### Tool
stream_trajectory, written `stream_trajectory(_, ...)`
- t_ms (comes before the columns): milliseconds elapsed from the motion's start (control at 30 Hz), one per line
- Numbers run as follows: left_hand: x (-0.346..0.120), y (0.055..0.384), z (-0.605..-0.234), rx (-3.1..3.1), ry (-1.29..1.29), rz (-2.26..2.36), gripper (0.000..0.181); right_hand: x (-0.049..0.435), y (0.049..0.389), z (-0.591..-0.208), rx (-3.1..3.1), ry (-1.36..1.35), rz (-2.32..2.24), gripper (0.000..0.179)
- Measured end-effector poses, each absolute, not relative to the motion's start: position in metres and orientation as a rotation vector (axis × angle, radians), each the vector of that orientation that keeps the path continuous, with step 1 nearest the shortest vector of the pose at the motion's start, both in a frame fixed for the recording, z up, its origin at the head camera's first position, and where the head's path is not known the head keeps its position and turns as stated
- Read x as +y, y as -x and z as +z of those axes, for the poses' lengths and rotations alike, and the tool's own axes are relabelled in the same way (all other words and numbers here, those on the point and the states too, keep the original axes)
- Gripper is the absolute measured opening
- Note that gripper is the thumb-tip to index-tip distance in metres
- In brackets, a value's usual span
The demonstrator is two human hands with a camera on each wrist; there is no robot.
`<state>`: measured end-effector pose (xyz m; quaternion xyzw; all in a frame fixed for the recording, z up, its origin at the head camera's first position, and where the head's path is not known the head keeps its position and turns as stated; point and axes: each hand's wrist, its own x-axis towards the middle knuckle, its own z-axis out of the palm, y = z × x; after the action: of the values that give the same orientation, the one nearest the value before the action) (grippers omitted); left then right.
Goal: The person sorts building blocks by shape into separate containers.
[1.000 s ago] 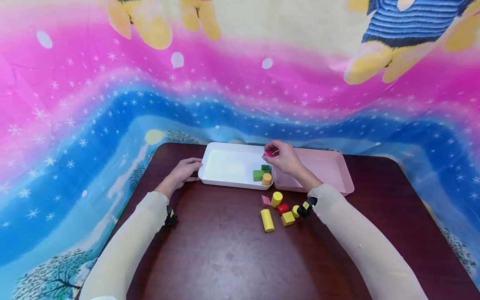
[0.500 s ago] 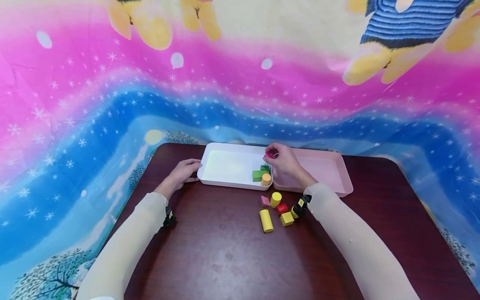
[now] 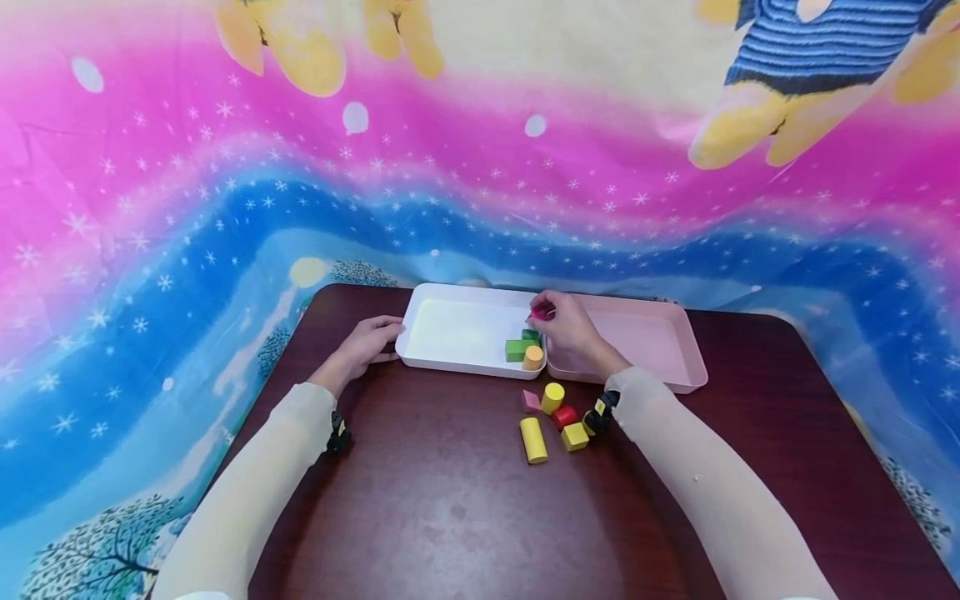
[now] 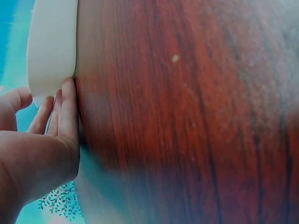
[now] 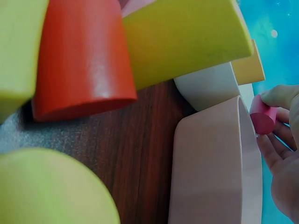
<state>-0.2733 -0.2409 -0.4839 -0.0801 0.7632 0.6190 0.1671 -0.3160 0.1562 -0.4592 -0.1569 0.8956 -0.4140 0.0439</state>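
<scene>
My right hand [image 3: 567, 323] pinches a pink cylinder block [image 5: 263, 119] between thumb and fingers, above the right end of the white tray [image 3: 450, 329]. Just below it in that tray are green blocks [image 3: 516, 350] and an orange cylinder [image 3: 532, 358]. At the tray's other end, my left hand [image 3: 366, 343] touches the short wall with its fingers extended. The left wrist view shows the fingertips [image 4: 68, 86] right at the tray's corner, the thumb on the far side.
A pink tray [image 3: 645, 333] adjoins the white one, beneath my right forearm. In front lie a pink block [image 3: 531, 402], a red cylinder [image 3: 565, 417], a yellow cube [image 3: 575, 437] and several yellow cylinders, one on its side [image 3: 533, 441]. A printed cloth hangs behind the table [image 3: 420, 500].
My right hand, still holding the pink cylinder block, has lowered slightly over the white tray. Its wrist has shifted a little left. The left hand stays at the tray's end.
</scene>
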Motion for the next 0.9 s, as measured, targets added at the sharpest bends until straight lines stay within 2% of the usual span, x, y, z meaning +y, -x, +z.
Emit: stream_trajectory(900,-0.2408,0.2747,-0.4879,2.17,0.238,1.779,0.051,0.1594,0.3122,-0.4583,2.761,0.485,-1.232,0.035)
